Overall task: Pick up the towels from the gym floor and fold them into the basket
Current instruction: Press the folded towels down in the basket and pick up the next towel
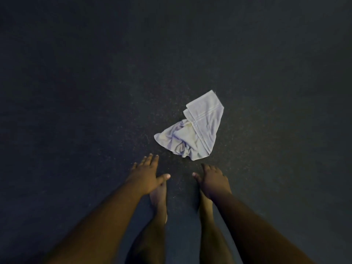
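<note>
A crumpled white towel [194, 128] lies on the dark gym floor [95, 92], partly folded over itself, with woven stripes near its far end. My left hand [148, 173] reaches down short of the towel's near left edge, fingers straight and spread, holding nothing. My right hand [212, 180] hangs just below the towel's near corner with fingers loosely bent and empty. Neither hand touches the towel. No basket is in view.
My bare feet [159, 199] stand on the floor directly under my hands, just short of the towel. Dark speckled rubber flooring stretches in every direction around the towel.
</note>
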The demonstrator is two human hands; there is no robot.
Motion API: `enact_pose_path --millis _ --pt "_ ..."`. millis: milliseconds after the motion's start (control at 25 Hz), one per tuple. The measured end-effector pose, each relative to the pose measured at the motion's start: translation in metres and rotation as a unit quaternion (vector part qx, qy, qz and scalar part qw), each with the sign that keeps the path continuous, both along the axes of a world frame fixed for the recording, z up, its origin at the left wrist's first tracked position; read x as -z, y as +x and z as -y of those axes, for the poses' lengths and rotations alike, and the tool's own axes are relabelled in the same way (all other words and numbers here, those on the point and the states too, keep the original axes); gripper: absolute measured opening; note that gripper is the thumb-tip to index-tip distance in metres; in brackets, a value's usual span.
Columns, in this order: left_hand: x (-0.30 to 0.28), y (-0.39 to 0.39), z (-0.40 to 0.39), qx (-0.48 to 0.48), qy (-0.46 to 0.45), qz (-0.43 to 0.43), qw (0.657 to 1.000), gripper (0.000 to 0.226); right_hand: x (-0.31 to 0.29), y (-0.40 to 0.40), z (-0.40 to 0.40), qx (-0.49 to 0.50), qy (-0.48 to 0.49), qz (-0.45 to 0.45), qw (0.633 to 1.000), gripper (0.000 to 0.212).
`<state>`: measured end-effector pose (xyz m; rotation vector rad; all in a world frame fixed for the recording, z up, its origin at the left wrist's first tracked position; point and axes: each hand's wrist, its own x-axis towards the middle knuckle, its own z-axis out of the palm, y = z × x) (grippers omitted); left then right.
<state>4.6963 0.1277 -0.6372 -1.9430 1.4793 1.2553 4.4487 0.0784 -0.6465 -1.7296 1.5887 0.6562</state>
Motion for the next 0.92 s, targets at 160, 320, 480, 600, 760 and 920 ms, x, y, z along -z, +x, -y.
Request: enact_pose_path --millis 160,320,480,600,760,920 --pt "0.148 0.000 0.019 0.003 0.039 0.000 0.999 0.097 0.156 -0.004 0.045 -0.050 -0.005 -0.047 0.998 0.055" --pt "0.254 -0.004 0.025 0.004 0.054 0.007 0.999 0.098 0.274 0.000 0.082 -0.076 -0.066 -0.058 0.993 0.049" --pt "0.315 -0.010 0.029 0.003 0.057 -0.007 0.998 0.098 0.350 0.011 0.102 -0.106 -0.069 -0.052 0.991 0.031" --pt "0.312 -0.011 0.025 -0.011 0.056 -0.006 0.998 0.098 0.344 0.008 0.097 -0.109 -0.080 -0.036 0.990 0.019" --pt "0.235 -0.013 0.015 -0.055 0.084 -0.007 0.995 0.098 0.258 -0.006 0.078 -0.048 -0.084 0.010 0.995 0.021" --pt "0.079 -0.026 0.003 -0.101 0.089 -0.018 0.991 0.094 0.109 -0.011 0.063 -0.090 -0.068 0.034 0.993 0.029"
